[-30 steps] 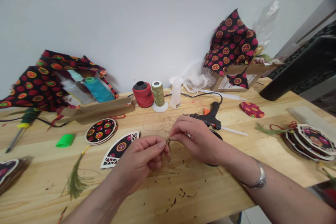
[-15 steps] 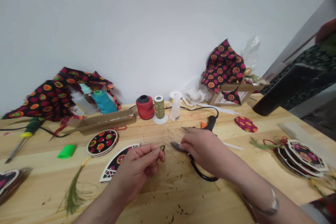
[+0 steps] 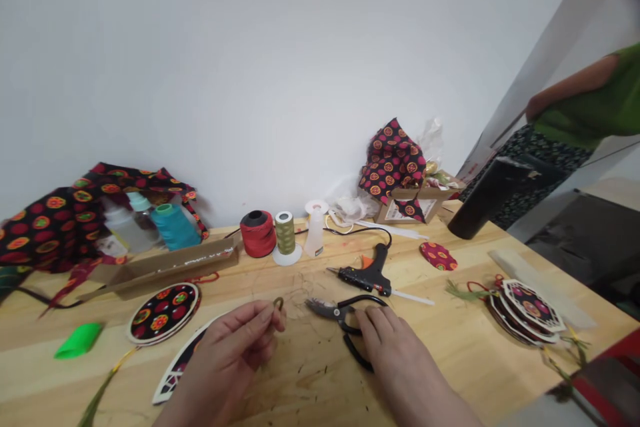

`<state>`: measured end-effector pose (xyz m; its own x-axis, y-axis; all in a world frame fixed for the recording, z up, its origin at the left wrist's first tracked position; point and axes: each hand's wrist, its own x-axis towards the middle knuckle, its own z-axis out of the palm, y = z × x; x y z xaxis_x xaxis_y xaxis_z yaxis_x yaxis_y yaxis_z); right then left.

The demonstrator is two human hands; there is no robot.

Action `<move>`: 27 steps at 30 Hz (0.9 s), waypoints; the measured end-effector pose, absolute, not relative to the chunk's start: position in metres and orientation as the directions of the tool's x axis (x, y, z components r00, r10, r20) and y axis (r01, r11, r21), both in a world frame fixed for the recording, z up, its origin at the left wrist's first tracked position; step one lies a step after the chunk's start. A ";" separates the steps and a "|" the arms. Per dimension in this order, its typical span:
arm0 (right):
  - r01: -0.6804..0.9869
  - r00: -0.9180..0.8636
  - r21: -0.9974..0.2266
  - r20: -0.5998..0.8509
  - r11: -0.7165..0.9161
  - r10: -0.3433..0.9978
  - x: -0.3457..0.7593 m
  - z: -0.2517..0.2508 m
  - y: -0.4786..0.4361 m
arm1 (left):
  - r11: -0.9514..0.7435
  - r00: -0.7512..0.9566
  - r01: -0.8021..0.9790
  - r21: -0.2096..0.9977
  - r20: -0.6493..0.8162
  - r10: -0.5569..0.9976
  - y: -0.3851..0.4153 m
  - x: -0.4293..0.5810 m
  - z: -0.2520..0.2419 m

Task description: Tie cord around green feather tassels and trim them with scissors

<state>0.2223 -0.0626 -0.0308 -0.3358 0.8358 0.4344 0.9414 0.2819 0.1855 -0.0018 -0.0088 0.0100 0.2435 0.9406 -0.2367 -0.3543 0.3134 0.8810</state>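
Observation:
My left hand is closed in a pinch, its thumb and forefinger gripping a small olive-green loop that sticks up above the fingertips. Black-handled scissors lie on the table with blades pointing left. Over their handles rests my right hand, fingers bent round the upper handle; part of the grip is hidden under them. Beneath my left hand, a fan-shaped piece with a white lattice edge is partly covered. Just behind the scissors lies a black glue gun with a glue stick out of its back.
Thread spools, red and olive, stand by the wall beside a white bottle. A round patterned piece lies left; stacked ornaments lie right. A black cylinder stands near the edge. Another person is at the right.
The view has swung right and slightly up. My right hand has moved back from near the scissors' pivot to their handles, uncovering the glue gun. My left hand keeps the loop pinched.

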 end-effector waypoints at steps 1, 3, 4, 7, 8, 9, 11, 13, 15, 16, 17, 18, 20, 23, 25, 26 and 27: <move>0.942 -0.332 0.192 0.442 0.274 0.833 0.222 -0.029 -0.063 | 0.315 0.240 -0.350 0.882 -0.241 0.940 -0.009 -0.002 0.010; 0.941 -0.336 0.203 0.459 0.271 0.822 0.221 -0.025 -0.063 | 0.324 0.238 -0.344 0.881 -0.252 0.938 -0.009 -0.002 0.010; 0.937 -0.347 0.212 0.466 0.278 0.814 0.221 -0.023 -0.064 | 0.328 0.233 -0.343 0.880 -0.259 0.937 -0.008 -0.002 0.010; 0.920 -0.392 0.228 0.475 0.320 0.788 0.225 -0.019 -0.068 | 0.340 0.218 -0.341 0.876 -0.278 0.935 -0.007 -0.002 0.010; 0.916 -0.401 0.222 0.471 0.335 0.785 0.228 -0.019 -0.071 | 0.341 0.208 -0.339 0.877 -0.284 0.936 -0.007 -0.002 0.009; 0.914 -0.405 0.204 0.469 0.349 0.785 0.234 -0.020 -0.074 | 0.343 0.198 -0.335 0.878 -0.290 0.936 -0.007 -0.002 0.009; 0.918 -0.394 0.141 0.450 0.372 0.802 0.250 -0.023 -0.081 | 0.340 0.175 -0.333 0.879 -0.297 0.939 -0.007 -0.002 0.008; 0.924 -0.372 0.065 0.390 0.378 0.842 0.272 -0.028 -0.088 | 0.347 0.169 -0.330 0.878 -0.306 0.937 -0.007 -0.002 0.009; 0.937 -0.333 -0.002 0.295 0.349 0.896 0.295 -0.031 -0.093 | 0.356 0.165 -0.328 0.875 -0.319 0.933 -0.007 -0.002 0.010; 0.949 -0.295 -0.032 0.258 0.313 0.920 0.306 -0.032 -0.094 | 0.361 0.160 -0.325 0.874 -0.326 0.932 -0.007 -0.002 0.010; 0.960 -0.256 -0.055 0.230 0.275 0.939 0.314 -0.031 -0.095 | 0.366 0.158 -0.321 0.873 -0.332 0.930 -0.007 -0.002 0.010; 0.969 -0.214 -0.080 0.206 0.234 0.955 0.321 -0.028 -0.096 | 0.371 0.159 -0.317 0.873 -0.337 0.928 -0.006 -0.003 0.010; 0.974 -0.159 -0.139 0.150 0.180 0.976 0.326 -0.015 -0.095 | 0.387 0.179 -0.302 0.871 -0.346 0.921 -0.005 -0.004 0.009; 0.950 -0.146 -0.258 0.123 0.174 0.982 0.315 0.019 -0.087 | 0.403 0.190 -0.294 0.867 -0.360 0.913 -0.005 -0.004 0.006; 0.918 -0.160 -0.329 0.199 0.220 0.967 0.300 0.043 -0.071 | 0.404 0.176 -0.306 0.862 -0.366 0.914 -0.005 -0.003 0.004; 0.892 -0.182 -0.369 0.234 0.261 0.955 0.291 0.054 -0.059 | 0.402 0.168 -0.315 0.860 -0.366 0.915 -0.006 -0.003 0.004; 0.864 -0.199 -0.408 0.258 0.293 0.945 0.281 0.063 -0.045 | 0.401 0.164 -0.323 0.857 -0.366 0.916 -0.007 -0.002 0.003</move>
<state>0.2814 -0.0453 0.0627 -0.1988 0.9455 0.2579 0.8645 0.2932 -0.4083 -0.0022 -0.0068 0.0032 0.1642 0.9159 -0.3663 -0.3231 0.4008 0.8573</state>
